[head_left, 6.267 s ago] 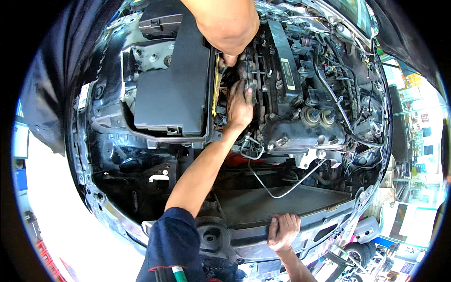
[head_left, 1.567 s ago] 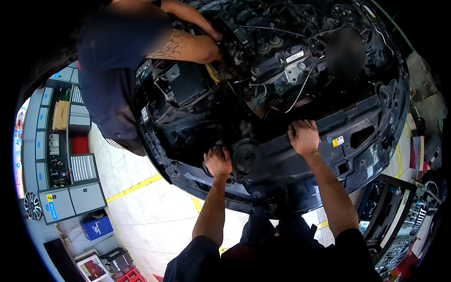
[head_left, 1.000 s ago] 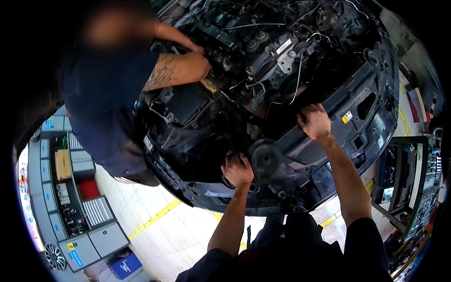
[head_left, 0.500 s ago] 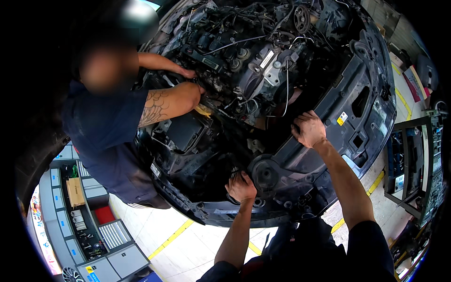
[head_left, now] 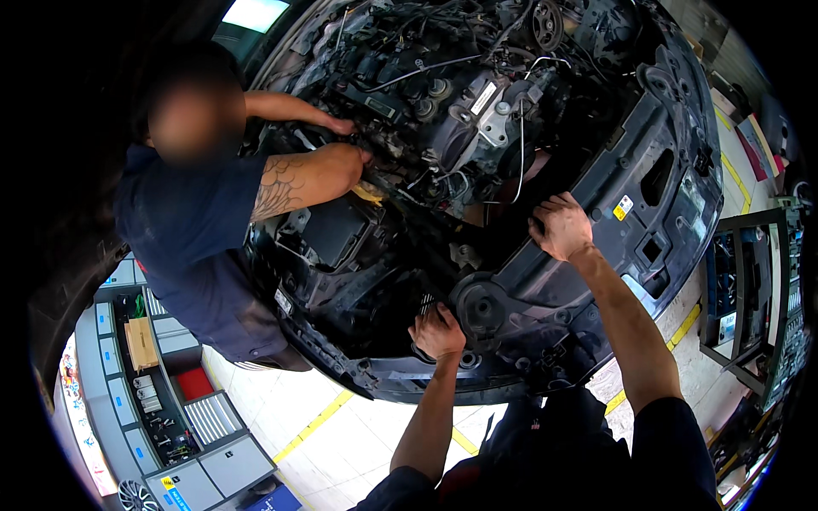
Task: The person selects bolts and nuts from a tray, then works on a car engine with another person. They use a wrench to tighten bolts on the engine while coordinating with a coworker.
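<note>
Left hand [head_left: 437, 332]: part-closed, fingers bent over inner edge of black front panel [head_left: 545, 289], touching just left of round recess [head_left: 483, 309]; gripping or merely resting, cannot tell.
Right hand [head_left: 562, 226]: half-curled, knuckles up, fingers over same panel's engine-side edge; fingertips partly hidden, firmness of hold cannot tell.
Front panel: across front of engine bay, under both hands, between wearer's body and engine [head_left: 460, 136].
Panel sticker [head_left: 624, 207]: yellow and white, stuck on panel to right of right hand; print too small to read.
Engine label [head_left: 484, 98]: white strip on dark cover, beside silver bracket [head_left: 496, 128]; print too small.
Second engine label [head_left: 379, 106]: small, pale, on long black strip; print too small.
Side label [head_left: 283, 301]: whitish, on bay's left edge, near co-worker's waist; blurred.
Co-worker [head_left: 192, 200]: at left, dark short sleeves, both arms reaching into bay.
Yellow piece [head_left: 369, 193]: below co-worker's nearer forearm, beside black box cover [head_left: 334, 232].
Cabinets [head_left: 234, 468]: grey, at lower left, with yellow and blue stickers on one door, small blue tags along drawers.
Blue box [head_left: 277, 500]: beside cabinets, light lettering, cut by lower edge.
Tool rack [head_left: 750, 289]: dark frame, at right.
</note>
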A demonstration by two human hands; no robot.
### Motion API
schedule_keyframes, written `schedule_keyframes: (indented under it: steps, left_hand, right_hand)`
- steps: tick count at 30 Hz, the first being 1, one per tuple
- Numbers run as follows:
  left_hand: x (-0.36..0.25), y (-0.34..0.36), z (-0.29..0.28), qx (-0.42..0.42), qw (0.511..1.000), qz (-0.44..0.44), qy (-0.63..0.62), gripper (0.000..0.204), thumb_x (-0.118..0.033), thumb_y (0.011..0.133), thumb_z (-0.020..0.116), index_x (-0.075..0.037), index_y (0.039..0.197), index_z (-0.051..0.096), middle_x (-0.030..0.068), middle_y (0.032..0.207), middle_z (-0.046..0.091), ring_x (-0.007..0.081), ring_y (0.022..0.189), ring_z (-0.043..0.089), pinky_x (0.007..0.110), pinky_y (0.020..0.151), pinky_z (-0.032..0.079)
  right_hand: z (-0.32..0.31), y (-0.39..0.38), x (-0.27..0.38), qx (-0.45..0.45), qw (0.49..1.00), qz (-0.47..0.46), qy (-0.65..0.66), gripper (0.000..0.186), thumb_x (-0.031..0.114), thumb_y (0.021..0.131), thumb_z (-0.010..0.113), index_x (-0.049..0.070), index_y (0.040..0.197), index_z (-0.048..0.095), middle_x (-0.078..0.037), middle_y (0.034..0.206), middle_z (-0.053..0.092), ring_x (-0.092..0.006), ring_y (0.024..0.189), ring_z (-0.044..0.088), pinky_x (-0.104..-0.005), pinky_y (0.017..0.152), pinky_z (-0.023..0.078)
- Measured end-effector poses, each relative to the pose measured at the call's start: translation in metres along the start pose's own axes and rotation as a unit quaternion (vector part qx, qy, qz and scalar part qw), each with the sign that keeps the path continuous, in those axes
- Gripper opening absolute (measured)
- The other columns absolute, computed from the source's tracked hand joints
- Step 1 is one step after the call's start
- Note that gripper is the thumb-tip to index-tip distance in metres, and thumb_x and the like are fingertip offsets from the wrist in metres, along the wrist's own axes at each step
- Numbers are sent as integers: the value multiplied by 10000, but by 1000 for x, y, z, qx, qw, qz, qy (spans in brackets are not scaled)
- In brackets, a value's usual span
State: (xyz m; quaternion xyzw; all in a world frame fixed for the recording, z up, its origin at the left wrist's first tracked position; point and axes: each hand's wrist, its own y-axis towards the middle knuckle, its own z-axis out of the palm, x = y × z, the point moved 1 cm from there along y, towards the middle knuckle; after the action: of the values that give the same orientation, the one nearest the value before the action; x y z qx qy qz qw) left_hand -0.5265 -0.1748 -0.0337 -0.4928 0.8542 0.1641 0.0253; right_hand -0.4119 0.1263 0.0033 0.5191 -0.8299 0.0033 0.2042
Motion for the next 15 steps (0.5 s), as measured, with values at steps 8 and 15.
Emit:
schedule_keyframes:
  steps: [8,15]
  left_hand:
    - [3,-1,2,-5,1000,4,-4,365,-287,958,468,-64,820,722,106,818,703,298,844,643,442,748,438]
    - [-1,0,-3,20,1000,-2,1,372,-292,960,465,-68,816,725,103,816,703,299,831,639,443,733,431]
  right_hand:
    - [0,1,2,7,1000,1,-2,218,269,852,599,80,759,652,-61,812,663,-231,871,589,-342,869,425]
    - [0,0,0,-11,1000,-3,2,213,262,840,606,78,739,644,-58,781,658,-234,851,591,-347,858,427]
